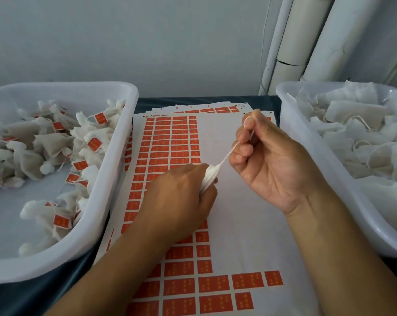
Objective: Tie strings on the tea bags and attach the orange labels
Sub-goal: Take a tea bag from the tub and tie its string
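Note:
My left hand (181, 197) grips a white tea bag (210, 177) by its gathered top, over the label sheet. From the bag a white string (229, 153) runs up and to the right, pulled taut. My right hand (268, 160) pinches the string between thumb and fingers, palm turned toward me. Under both hands lies a white sheet of orange labels (170, 142), with many labels gone from its right part.
A white tub (115, 179) at the left holds tied tea bags with orange labels. A second white tub (307, 142) at the right holds flat tea bags with loose strings. More label sheets are stacked beneath. White pipes stand at the back right.

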